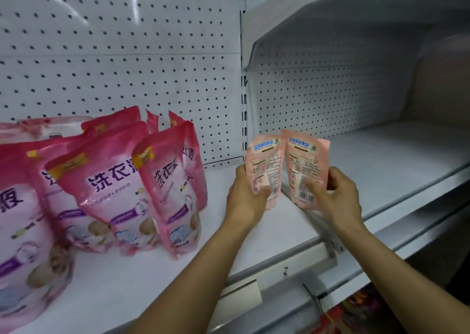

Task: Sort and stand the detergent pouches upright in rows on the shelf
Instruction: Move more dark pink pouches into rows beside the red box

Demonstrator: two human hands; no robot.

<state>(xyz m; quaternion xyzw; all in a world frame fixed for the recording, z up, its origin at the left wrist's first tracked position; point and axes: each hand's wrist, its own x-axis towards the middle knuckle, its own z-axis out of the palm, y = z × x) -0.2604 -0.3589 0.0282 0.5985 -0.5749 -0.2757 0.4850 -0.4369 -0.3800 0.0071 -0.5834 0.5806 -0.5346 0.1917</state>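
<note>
**Two small pouches held upright at the shelf seam**

At centre frame, the left hand (244,196) grips one pale pink pouch (264,170) and the right hand (338,193) grips the other pouch (306,170). Both pouches have long axes vertical, printed backs toward the camera, top edges touching. The large pink pouches (114,181) stand lower left on the shelf (229,244).

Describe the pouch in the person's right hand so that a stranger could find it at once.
Find the vertical post that divides the white pegboard wall. Just right of its foot, two small pale pink pouches are held over the shelf. Yours is the right one, in the right hand: its barcode shows fully, whereas the left pouch is narrower.
</note>
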